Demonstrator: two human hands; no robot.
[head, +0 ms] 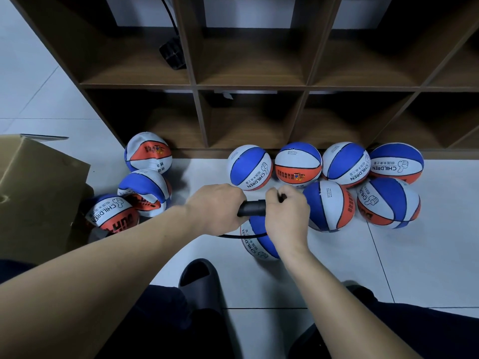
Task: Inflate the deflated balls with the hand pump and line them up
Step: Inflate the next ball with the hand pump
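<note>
The left hand (216, 206) is gripping one end of the black cylindrical plastic hand pump (252, 208), fingers curled over it from above. The right hand (286, 211) is clenching around the pump's other end, thumb tip showing on top. The pump is lying with its long axis running left to right between the two fists, roughly level. A thin black hose (242, 235) is curving under the hands and across the blue, white and orange rubber ball (259, 244) sitting on the floor directly below them.

To the right, six round, full balls (329, 206) of the same colours are standing in two rows, four at the back against the shelf base and two in front, touching one another. To the left, three slack, dented balls (145, 190) are lying bunched beside a brown cardboard box (33, 187).

Everything is resting on a pale grey tiled floor (414, 255) with dark grout lines. A dark brown wooden cubby shelf (248, 86) is filling the background. A black rubber slide sandal (199, 283) is planted near the ball.
</note>
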